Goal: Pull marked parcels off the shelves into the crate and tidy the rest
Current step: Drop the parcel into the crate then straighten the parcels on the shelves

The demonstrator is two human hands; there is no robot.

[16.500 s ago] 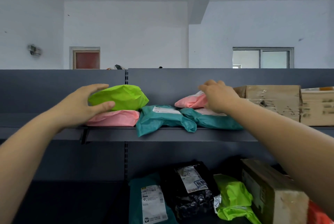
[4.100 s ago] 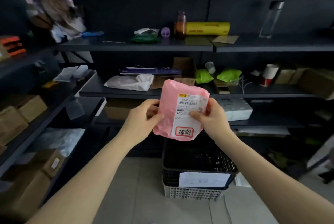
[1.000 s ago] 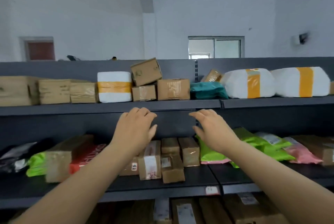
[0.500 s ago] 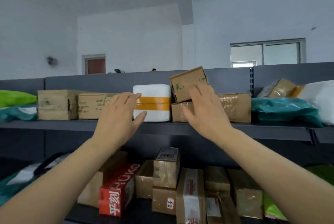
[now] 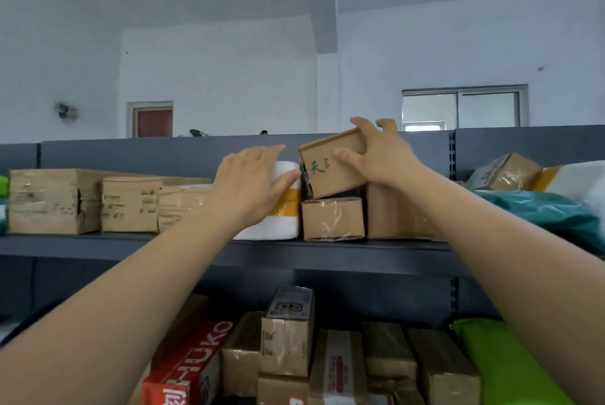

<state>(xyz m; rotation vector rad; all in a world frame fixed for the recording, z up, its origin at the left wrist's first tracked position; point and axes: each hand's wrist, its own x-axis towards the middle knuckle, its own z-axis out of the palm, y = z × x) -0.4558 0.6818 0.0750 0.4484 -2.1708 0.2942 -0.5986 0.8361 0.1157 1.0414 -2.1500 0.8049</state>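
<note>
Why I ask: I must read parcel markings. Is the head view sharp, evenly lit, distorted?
Head view: slightly soft, yet green writing on the tilted box in the right hand reads; light is even, lower shelf dimmer; wide-angle stretches the corners.

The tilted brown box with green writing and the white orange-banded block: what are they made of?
Tilted brown box with green writing: matte cardboard, by its brown faces and creased edges. White orange-banded block: probably foam, matte with rounded corners; the band looks like tape.
</note>
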